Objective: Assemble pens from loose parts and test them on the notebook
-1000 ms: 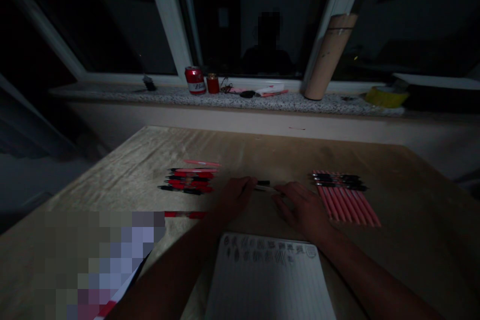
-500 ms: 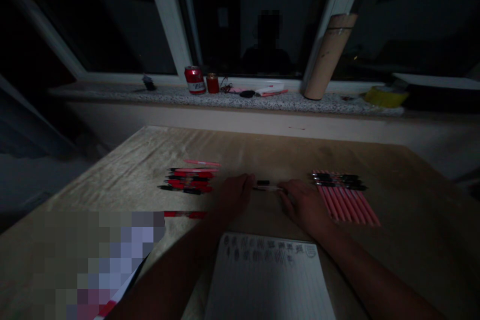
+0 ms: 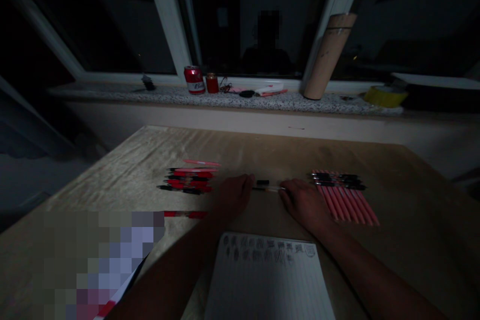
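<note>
A slim pen refill [image 3: 268, 189], dark at its left end and clear toward its right, stretches between my two hands just above the table. My left hand [image 3: 236, 191] is closed at the dark end. At the clear end, the fingers of my right hand [image 3: 303, 202] are closed and bent. A short black pen part [image 3: 263, 182] lies right behind the refill. Beneath my forearms is a lined notebook [image 3: 270, 280] with rows of dark scribbles near its top edge. The dim light hides the fingertips' exact grip.
Red, pink and black pens [image 3: 187, 180] lie stacked at left, with a red pen [image 3: 185, 214] nearer me. At right, black pens [image 3: 337, 180] lie across a row of pink pens [image 3: 350, 204]. The windowsill holds a red can [image 3: 194, 80], a tall cylinder [image 3: 330, 57] and yellow tape [image 3: 385, 96].
My right hand has shifted very slightly to the right, and a little more of the refill shows between the hands. The pens and notebook have stayed in place.
</note>
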Motion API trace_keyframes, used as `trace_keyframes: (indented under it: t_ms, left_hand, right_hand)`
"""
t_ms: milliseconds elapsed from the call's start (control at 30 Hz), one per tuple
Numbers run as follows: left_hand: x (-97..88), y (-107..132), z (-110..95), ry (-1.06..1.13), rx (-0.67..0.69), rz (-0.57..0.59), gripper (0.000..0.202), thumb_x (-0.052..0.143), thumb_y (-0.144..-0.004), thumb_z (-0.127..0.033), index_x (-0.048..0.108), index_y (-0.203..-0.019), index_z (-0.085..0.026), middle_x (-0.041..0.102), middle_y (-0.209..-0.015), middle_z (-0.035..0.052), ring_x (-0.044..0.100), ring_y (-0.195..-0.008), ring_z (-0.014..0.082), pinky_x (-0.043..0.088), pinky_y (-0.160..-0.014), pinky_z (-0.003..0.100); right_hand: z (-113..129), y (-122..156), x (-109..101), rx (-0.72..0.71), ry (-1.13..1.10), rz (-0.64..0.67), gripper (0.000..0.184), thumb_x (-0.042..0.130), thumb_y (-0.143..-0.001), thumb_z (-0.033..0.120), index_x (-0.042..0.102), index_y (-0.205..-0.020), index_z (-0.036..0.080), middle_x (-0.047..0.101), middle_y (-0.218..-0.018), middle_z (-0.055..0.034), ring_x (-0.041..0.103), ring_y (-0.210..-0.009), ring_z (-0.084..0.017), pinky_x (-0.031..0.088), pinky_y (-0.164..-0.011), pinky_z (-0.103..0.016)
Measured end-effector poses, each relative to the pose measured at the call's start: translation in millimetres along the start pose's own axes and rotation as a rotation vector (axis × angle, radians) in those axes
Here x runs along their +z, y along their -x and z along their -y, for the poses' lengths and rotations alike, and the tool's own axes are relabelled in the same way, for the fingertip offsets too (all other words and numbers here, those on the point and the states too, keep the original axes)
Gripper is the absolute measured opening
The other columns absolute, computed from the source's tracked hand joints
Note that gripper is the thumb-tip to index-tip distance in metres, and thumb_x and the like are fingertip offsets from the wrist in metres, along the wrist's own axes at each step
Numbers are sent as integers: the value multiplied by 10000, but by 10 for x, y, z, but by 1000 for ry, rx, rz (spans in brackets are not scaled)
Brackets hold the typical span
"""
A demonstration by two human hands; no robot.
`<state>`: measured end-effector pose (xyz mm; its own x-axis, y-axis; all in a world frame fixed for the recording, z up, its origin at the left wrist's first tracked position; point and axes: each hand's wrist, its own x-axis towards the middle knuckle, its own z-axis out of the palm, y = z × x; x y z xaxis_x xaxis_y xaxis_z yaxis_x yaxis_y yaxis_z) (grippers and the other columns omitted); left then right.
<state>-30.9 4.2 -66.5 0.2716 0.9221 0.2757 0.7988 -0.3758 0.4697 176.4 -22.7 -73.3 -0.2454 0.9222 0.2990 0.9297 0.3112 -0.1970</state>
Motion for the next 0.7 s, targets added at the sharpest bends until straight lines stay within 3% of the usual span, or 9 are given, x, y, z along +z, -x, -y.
trace_keyframes:
  t_ms: [300, 467, 700]
  left_hand:
    - [14, -2, -2, -25, 7, 8, 489, 237, -933, -435, 573, -700, -166, 596, -622, 31, 548, -599, 140, 307, -567, 247]
    - [16, 0, 7, -15, 41, 39, 455, 272, -925, -438, 585, -735, -167, 612, -653, 35, 561, -625, 147, 323, -593, 248]
    - [34, 1, -4, -51, 80, 121, 312, 391, -880, -410, 595, -823, -180, 645, -735, 32, 577, -671, 157, 343, -599, 251]
  right_hand:
    - [42, 12, -22, -1, -35, -35, 244, 453, -860, 273, 585, -1043, 181, 655, -968, -85, 602, -873, -209, 431, -736, -311]
    - [126, 39, -81, -1, -23, 13, 187, 475, -824, 255, 559, -970, 175, 638, -895, -77, 596, -804, -206, 412, -669, -296]
    - [166, 62, -115, -160, -89, 72, 228, 449, -858, 228, 578, -1042, 189, 616, -918, -62, 578, -867, -192, 415, -720, -286]
